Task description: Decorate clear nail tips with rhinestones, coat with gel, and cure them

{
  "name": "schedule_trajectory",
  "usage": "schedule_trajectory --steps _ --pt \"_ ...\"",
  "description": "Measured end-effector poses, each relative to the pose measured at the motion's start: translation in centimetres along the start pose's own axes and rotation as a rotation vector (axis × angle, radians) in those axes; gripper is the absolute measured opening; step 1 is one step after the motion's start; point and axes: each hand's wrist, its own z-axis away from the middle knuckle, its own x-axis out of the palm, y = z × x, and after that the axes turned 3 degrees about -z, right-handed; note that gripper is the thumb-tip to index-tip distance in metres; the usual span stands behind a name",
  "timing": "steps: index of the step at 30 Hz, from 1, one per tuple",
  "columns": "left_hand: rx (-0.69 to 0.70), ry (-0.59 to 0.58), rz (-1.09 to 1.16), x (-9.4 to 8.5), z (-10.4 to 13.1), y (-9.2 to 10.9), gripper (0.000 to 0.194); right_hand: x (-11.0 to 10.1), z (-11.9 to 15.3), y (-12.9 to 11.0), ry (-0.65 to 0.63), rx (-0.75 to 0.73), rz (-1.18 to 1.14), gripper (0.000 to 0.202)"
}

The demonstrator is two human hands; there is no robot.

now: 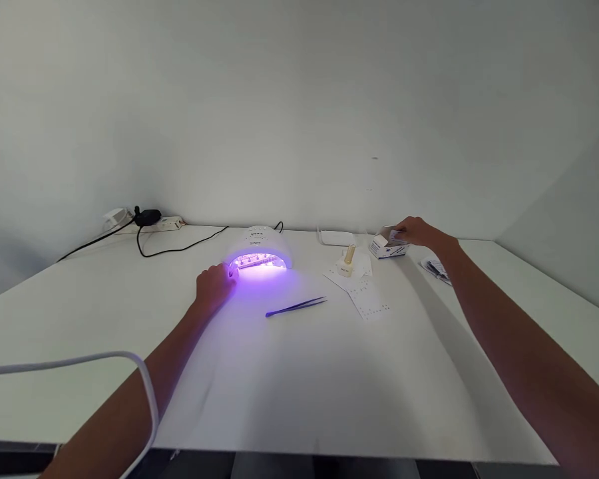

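My left hand [215,283] rests on the table at the left corner of a white nail lamp [258,241] that glows purple. Its fingers are curled, with their tips in the light at the lamp's opening; whatever they may hold is hidden. Farther right, my right hand [419,231] reaches over a small white-and-blue cardboard box [388,248] with its flap up. The fingertips are pinched together inside the box's open top, and their contents cannot be made out. Between the hands lie tweezers [295,307] and a cream nail polish bottle [347,263] standing on white sheets dotted with small marks [367,299].
A clear-sided tray [336,238] stands by the wall. Near my right forearm is a pack with dark items [435,269]. A power strip [164,223] with a black plug and cords sits at the back left. A white cable [94,357] loops over my left forearm.
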Motion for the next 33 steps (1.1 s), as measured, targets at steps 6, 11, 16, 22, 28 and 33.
schedule_trajectory --steps 6,11,16,22,28,33 --pt "-0.016 -0.016 0.083 0.3 -0.1 -0.2 0.031 -2.5 3.6 -1.3 0.068 0.009 -0.143 0.018" --pt "0.007 0.037 0.231 0.1 0.4 -0.3 0.035 -1.7 9.0 -4.7 0.140 -0.035 -0.394 0.027" --pt "0.035 0.105 0.374 -0.6 2.0 -0.2 0.035 1.7 14.0 -8.6 0.082 -0.097 -0.630 0.032" --pt "0.088 0.114 0.554 -2.2 6.9 2.3 0.033 4.6 19.2 -12.5 0.020 -0.246 -0.793 0.028" --pt "0.135 -0.008 0.814 -3.1 14.3 6.9 0.038 5.2 24.1 -17.4 0.097 -0.411 -0.864 0.026" --pt "0.156 -0.315 1.055 -2.4 17.6 8.6 0.034 6.2 27.0 -20.4 0.126 -0.481 -0.926 0.031"
